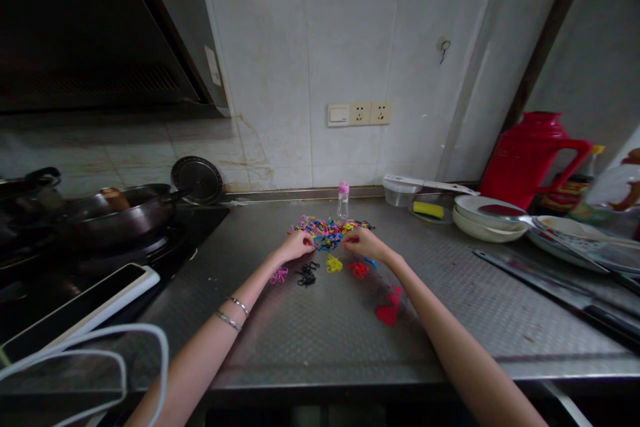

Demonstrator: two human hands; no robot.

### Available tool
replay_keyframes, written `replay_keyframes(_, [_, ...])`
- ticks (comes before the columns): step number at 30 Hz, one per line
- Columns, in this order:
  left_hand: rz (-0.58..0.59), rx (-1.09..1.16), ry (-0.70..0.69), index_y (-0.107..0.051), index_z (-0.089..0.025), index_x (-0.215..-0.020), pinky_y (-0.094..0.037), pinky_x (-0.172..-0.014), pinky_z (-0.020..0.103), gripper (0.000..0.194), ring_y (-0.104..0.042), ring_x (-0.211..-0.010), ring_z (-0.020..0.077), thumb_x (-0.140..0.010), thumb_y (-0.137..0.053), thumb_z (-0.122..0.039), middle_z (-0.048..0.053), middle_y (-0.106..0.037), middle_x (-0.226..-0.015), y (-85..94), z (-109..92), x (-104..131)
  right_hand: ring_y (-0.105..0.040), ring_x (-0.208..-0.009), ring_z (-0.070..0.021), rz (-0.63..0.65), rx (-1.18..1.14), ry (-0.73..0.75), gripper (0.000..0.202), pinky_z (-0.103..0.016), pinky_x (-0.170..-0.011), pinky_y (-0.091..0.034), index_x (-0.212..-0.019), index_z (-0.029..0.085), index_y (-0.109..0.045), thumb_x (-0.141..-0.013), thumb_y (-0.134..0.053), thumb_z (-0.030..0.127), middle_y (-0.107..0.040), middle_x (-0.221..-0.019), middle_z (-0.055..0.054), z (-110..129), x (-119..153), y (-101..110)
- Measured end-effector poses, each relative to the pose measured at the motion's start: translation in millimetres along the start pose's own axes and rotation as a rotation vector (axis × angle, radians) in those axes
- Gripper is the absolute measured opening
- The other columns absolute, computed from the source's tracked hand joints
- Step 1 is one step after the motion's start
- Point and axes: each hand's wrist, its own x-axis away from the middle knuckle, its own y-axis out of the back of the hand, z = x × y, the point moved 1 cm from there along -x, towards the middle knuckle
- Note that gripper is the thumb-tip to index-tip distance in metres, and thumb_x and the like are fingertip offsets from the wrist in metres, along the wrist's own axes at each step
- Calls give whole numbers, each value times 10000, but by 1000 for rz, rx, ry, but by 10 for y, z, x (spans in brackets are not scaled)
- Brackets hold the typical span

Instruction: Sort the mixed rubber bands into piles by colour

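Note:
A mixed heap of small coloured rubber bands point(327, 225) lies on the metal counter. My left hand point(299, 246) is at the heap's left edge, its fingers pinched together near some blue bands. On the opposite side my right hand point(364, 245) also pinches at the heap's edge; what lies between its fingertips is too small to tell. Closer to me are separate little piles: pink bands point(279, 275), black bands point(308, 274), yellow bands point(333, 263) and red bands point(359, 270). A few blue bands point(371, 263) show just below my right hand.
Behind the heap stands a small clear bottle point(343, 205) with a pink cap. A clear bag with red print point(389, 307) lies by my right forearm. Bowls point(487, 230), a knife point(540, 277) and a red thermos point(525, 160) are right; a pan point(120, 217) sits left.

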Motion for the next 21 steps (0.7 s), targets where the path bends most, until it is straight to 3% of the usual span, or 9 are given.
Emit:
replay_keyframes(6, [-51, 29, 13, -663, -115, -683, -404, -635, 229, 177, -553, -626, 133, -673, -553, -254, 51, -651, -678, -33, 78, 12, -503, -553, -100, -8, 37, 16, 235, -185, -539, -382, -704, 115, -679, -647, -452, 141, -604, -586, 0, 3, 2, -11])
replay_keyframes(13, [-118, 259, 68, -674, -113, -670, -420, -651, 253, 193, -562, -640, 146, -630, -608, -289, 61, -657, -677, 67, 47, 19, -496, -560, -101, 7, 42, 7, 236, -190, -538, -374, -728, 120, -681, -664, -458, 162, -605, -601, 2, -42, -2, -31])
replay_keyframes(17, [-165, 382, 158, -678, -105, -686, -389, -546, 221, 230, -522, -561, 117, -607, -639, -317, 44, -632, -619, 102, -1, 43, -503, -572, -106, 3, 30, -9, 233, -196, -549, -383, -731, 123, -684, -655, -466, 150, -607, -604, 0, -58, -8, -50])
replay_keyframes(21, [-148, 497, 268, -674, -98, -763, -239, -397, 180, 324, -346, -392, 46, -611, -643, -382, -16, -521, -470, 129, -99, 92, -505, -583, -106, -92, 50, -5, 226, -205, -572, -396, -782, 132, -679, -676, -481, 165, -606, -619, -1, -10, -15, -73])
